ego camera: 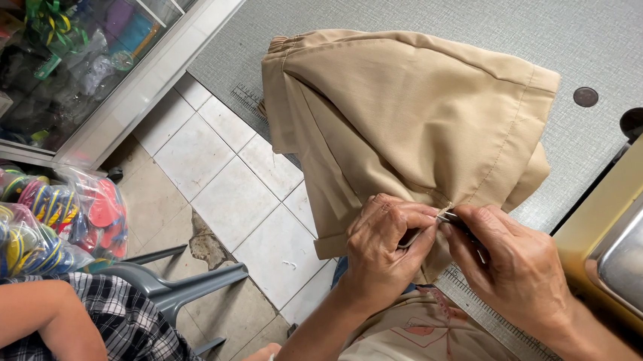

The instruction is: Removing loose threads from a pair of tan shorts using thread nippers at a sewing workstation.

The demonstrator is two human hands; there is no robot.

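- Grey textured bench (454, 16) fills the far part of the view, and pale floor tiles (217, 166) lie to its left.
- Over the bench edge hangs a beige garment (402, 111), folded, with a stitched hem on its right side.
- At the near corner of the garment, the left hand (383, 245) is closed and pinches the fabric.
- Just beside it, the right hand (508, 265) is clamped on a small dark tool (460, 225) whose tip touches the same corner.
- Near left, another person in a checked shirt (123, 325) sits on a grey plastic chair (178, 287).
- Far left stands a glass cabinet (67, 42) with colourful goods.
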